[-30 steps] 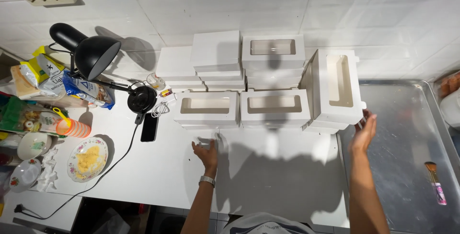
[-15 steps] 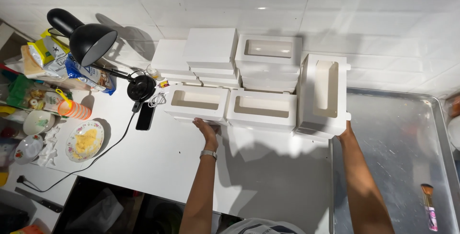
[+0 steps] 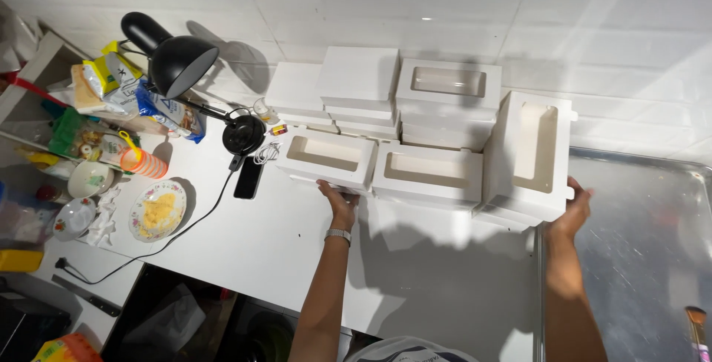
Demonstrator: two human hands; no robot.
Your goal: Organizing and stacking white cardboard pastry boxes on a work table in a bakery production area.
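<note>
The left hand (image 3: pixel 340 200) lies flat and open-fingered against the near edge of a low white window box (image 3: pixel 327 156); its grip is not closed round anything, the fingers only pressing on the box's front lip. That box rests flat on the white tabletop (image 3: pixel 297 243), window up, its long axis running left to right across the person's front. Just to the right of it, touching, is a second flat window box (image 3: pixel 430 175) lying the same way. Farther right again stands the upright window box (image 3: pixel 532 156), tipped on end so its window faces the person and its long axis runs away from them. The right hand (image 3: pixel 572 212) is cupped against that upright box's lower right corner, fingers spread along its side, steadying rather than clasping it. So each hand has its own box directly ahead of it: the left hand is nearer the flat pair, the right hand nearer the standing one. Behind the flat window box a stack of closed white boxes (image 3: pixel 359 80) sits against the tiled wall. Left of that box are a black phone (image 3: pixel 248 178), a black desk lamp (image 3: pixel 176 64), and a plate with yellow food (image 3: pixel 157 209). Right of the upright box lies a metal tray (image 3: pixel 638 243).
</note>
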